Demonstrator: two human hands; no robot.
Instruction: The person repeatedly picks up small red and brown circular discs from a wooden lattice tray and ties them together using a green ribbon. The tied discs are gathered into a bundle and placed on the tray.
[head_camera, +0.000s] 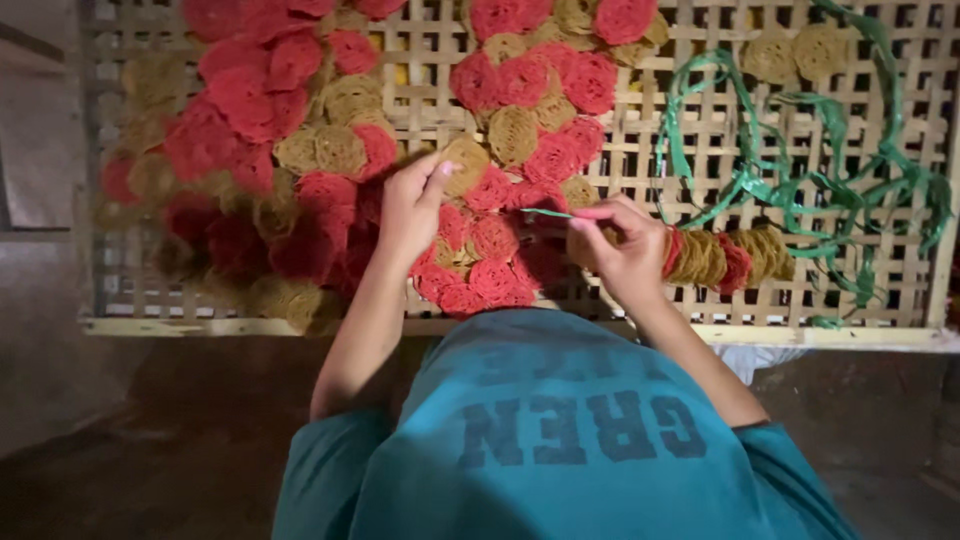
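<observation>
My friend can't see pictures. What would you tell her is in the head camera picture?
A person's left hand picks a tan coiled disc from a heap of red and tan discs on a woven lattice tray. The right hand pinches a green plastic strip beside a row of discs already threaded on it.

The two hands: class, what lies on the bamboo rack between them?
In the head view, red coiled discs lie on the bamboo rack between left hand and right hand.

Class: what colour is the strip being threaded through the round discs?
Green; the strip shows best in the head view.
</observation>
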